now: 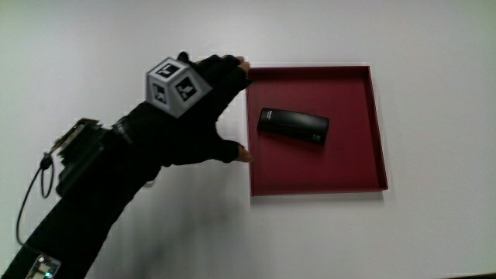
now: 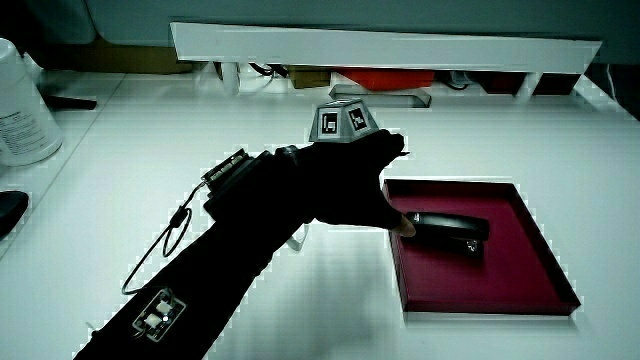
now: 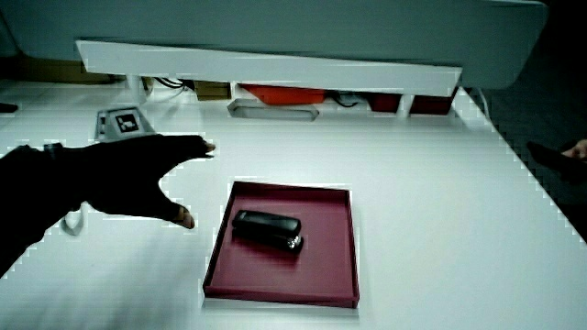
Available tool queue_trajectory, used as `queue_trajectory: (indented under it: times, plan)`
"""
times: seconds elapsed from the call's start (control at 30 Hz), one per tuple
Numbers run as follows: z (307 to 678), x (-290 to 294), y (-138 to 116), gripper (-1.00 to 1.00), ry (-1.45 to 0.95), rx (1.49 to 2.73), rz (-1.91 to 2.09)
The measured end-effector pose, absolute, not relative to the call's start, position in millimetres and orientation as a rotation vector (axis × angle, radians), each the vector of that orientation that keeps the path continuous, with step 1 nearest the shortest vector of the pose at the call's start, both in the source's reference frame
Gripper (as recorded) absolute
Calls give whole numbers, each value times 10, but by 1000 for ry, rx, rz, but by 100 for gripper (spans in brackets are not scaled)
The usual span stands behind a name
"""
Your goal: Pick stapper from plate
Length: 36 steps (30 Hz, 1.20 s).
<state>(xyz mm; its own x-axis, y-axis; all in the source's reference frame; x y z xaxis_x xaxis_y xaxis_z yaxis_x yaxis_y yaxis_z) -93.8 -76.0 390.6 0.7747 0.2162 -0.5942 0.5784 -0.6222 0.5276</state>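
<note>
A black stapler (image 1: 293, 127) lies flat in a dark red square tray (image 1: 364, 167), seen also in both side views: stapler (image 2: 450, 230) (image 3: 267, 229), tray (image 2: 530, 270) (image 3: 330, 266). The gloved hand (image 1: 232, 108) hovers at the tray's edge beside the stapler, fingers and thumb spread apart, holding nothing. Its thumb tip (image 1: 242, 155) is at the tray rim; the fingers (image 1: 236, 66) reach the tray's corner. In the side views the hand (image 2: 385, 190) (image 3: 188, 179) stays just short of the stapler.
A low white partition (image 2: 380, 45) runs along the table edge farthest from the person. A white container (image 2: 22, 105) stands on the table away from the tray. A cable (image 1: 27, 194) hangs from the forearm.
</note>
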Motion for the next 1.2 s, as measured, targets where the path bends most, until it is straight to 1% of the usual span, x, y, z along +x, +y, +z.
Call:
queue_trajectory:
  times: [0.07, 0.1, 0.17, 0.27, 0.37, 0.4, 0.5, 0.57, 0.87, 1.2]
  plan:
    - [3919, -830, -801, 0, 670, 2241, -666]
    - [3875, -773, -812, 0, 643, 2232, -590]
    - [3869, -687, -851, 0, 701, 2265, -612]
    - [3883, -575, -906, 0, 720, 2258, -609]
    - [4002, -459, -938, 0, 681, 2229, -624]
    - [3997, -408, -953, 0, 739, 2244, -587]
    - [4067, -305, -958, 0, 750, 2261, -570]
    - [4134, -243, -954, 0, 735, 2241, -573]
    - [4437, -26, -991, 0, 712, 2235, -484]
    - [4758, 99, -926, 0, 700, 2191, -452]
